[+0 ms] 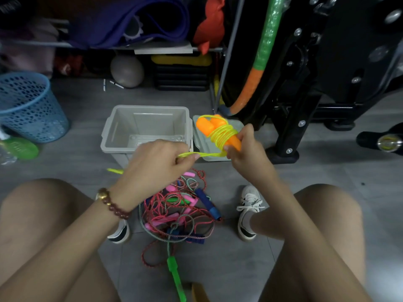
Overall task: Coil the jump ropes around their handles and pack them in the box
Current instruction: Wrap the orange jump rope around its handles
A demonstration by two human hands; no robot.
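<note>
From the head view: nearest, two bare knees (43, 225), a messy pile of jump ropes (178, 210) between them, on the near side of the box (109, 131). Just right of the box, right hand (246, 153) gripping the orange handles (209, 125), long way slanting up toward the box, yellow rope (222, 134) coiled round them. Left hand (152, 164) over the box's near rim, pinching the loose end (205, 154). Hands apart. Likely next: last wraps, then a short drop left into the box.

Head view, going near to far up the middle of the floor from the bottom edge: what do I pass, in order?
In order: green handle → tangled pile of jump ropes → left hand pinching the yellow rope → empty grey box → grey ball.
</note>
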